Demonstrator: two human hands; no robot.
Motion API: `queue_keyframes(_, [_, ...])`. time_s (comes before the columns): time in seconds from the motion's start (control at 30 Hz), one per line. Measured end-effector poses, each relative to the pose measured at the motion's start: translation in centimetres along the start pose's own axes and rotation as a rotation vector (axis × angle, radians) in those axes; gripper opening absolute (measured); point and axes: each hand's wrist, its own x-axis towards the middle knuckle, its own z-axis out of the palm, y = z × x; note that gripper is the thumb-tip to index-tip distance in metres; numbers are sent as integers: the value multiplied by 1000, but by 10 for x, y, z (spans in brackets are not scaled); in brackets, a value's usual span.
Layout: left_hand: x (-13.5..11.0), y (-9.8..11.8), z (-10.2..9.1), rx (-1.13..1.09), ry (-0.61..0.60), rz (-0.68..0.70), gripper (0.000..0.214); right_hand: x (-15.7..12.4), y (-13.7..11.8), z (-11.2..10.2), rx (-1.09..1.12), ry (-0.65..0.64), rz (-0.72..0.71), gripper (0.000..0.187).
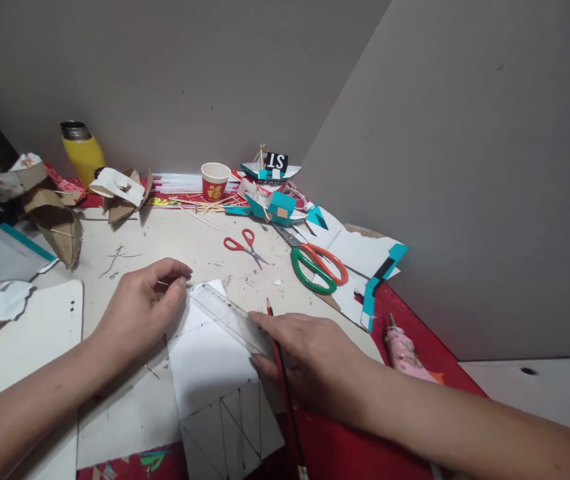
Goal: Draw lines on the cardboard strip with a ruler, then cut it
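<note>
A folded white paper piece (pixel 209 367) with dark drawn lines lies before me, its lower part bending down toward the table's front edge. Across its upper end rests a clear ruler (pixel 225 310), slanting down to the right. My right hand (pixel 309 360) grips the ruler's near end between thumb and fingers, and a red and black pencil (pixel 285 387) is tucked in the same hand, tip up. My left hand (pixel 147 300) is beside the paper's top left corner, fingers loosely bent and thumb apart, with nothing visible in it.
Small red scissors (pixel 247 248) and large green-orange scissors (pixel 319 267) lie beyond the paper. Paper boats (pixel 275 207), a red paper cup (pixel 215 181) and a yellow bottle (pixel 83 153) line the back. Cardboard pieces (pixel 55 223) sit left; a pink glue gun (pixel 407 350) lies right.
</note>
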Motion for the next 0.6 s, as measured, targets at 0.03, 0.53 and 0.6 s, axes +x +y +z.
queue_keyframes(0.03, [-1,-2,1,14,-2,2,10,2,-1,2,-9,-4,-4,26])
queue_keyframes(0.53, [-7,-40,13,492,-117,664,35,11,-11,16,-100,-81,22,40])
queue_keyframes(0.6, [-6,-42,15,521,-77,769,34,12,-13,17,-116,-101,34,39])
